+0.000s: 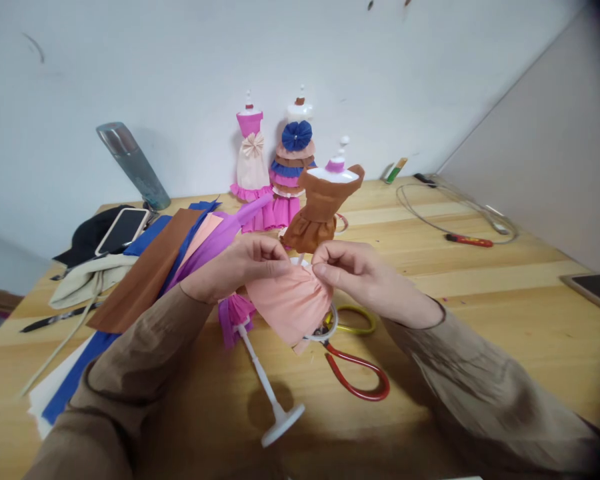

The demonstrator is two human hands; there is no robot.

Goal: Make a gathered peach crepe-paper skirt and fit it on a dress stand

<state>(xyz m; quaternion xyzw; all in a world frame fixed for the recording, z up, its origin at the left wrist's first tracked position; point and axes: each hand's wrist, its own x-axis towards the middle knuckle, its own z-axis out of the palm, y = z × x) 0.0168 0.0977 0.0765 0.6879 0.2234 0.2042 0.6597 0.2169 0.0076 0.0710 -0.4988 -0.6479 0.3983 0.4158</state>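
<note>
Between my two hands a gathered piece of peach fabric (pixel 290 300) is stretched by its top edge. My left hand (pixel 245 267) pinches its left corner, and my right hand (pixel 355 273) pinches the gathered right end. Just behind the cloth stands a small dress form in a brown dress (pixel 325 207), its base hidden. Below my left hand, a white stand (pixel 263 373) lies tilted with bright pink fabric (pixel 237 313) at its upper end. Red-handled scissors (pixel 360 373) lie under the cloth, partly covered.
Two dressed forms, one pink and cream (pixel 253 160) and one tiered (pixel 295 167), stand by the wall. Fabric strips (pixel 150 267), a phone (pixel 123 230) and a flask (pixel 135 167) are at left. A looped cable (pixel 410 207), a red-handled tool (pixel 469 240) and another phone (pixel 597 290) lie right.
</note>
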